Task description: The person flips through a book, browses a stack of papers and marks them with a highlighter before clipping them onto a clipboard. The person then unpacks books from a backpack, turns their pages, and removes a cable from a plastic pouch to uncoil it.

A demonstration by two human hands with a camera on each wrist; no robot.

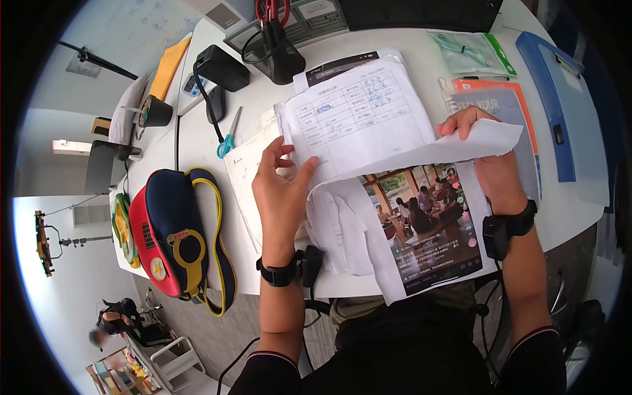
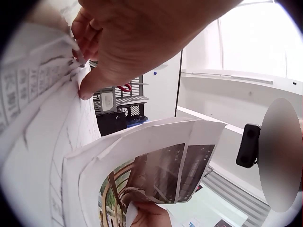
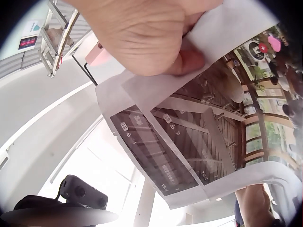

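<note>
My left hand (image 1: 282, 197) pinches the left edge of a stack of papers, thumb on the top sheet. That sheet is a printed form (image 1: 368, 125) with a table and handwriting in it. My right hand (image 1: 498, 179) grips the right end of some lifted sheets, fingers over the top edge and thumb behind. These printed sheets (image 3: 189, 142) bend upward between the hands; in the left wrist view, screenshots show on the raised pages (image 2: 158, 172). Below them in the head view lies a page with a colour photo of people seated indoors (image 1: 428, 224).
Left of the papers are turquoise-handled scissors (image 1: 227, 143) and a navy and red bag-like item (image 1: 168, 230) with yellow trim. Behind stands a black mesh pen holder (image 1: 282, 62). To the right lie notebooks (image 1: 484, 102) and a blue file case (image 1: 550, 99). Another person (image 1: 125, 319) is far left.
</note>
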